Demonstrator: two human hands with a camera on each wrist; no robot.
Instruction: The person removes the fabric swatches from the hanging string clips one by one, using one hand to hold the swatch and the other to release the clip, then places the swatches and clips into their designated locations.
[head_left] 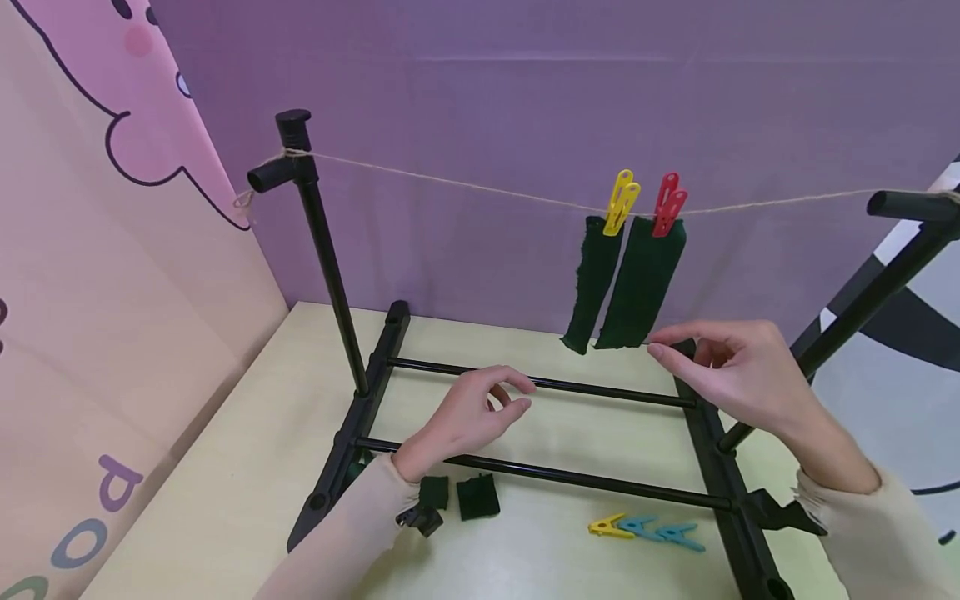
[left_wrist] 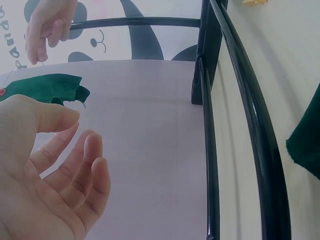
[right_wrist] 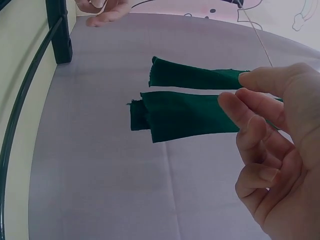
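Two dark green cloth strips hang side by side from a thin string [head_left: 450,182]. A yellow clothespin [head_left: 622,202] clips the narrow left strip [head_left: 595,283], and a red clothespin [head_left: 668,205] clips the wider right strip [head_left: 643,283]. My right hand [head_left: 738,375] is beside the lower corner of the wider strip, thumb and forefinger bent toward each other with a gap between them. In the right wrist view, that hand [right_wrist: 280,135] holds nothing. My left hand [head_left: 468,412] hovers over the rack's bars, its fingers loosely bent and holding nothing; the left wrist view shows its palm [left_wrist: 45,185].
A black rack [head_left: 330,275] with two posts carries the string, and crossbars [head_left: 555,477] join its base. On the pale table [head_left: 225,492] lie small green cloth pieces [head_left: 477,497], a yellow clothespin [head_left: 611,526] and blue clothespins [head_left: 678,535]. A purple backdrop [head_left: 465,100] stands behind.
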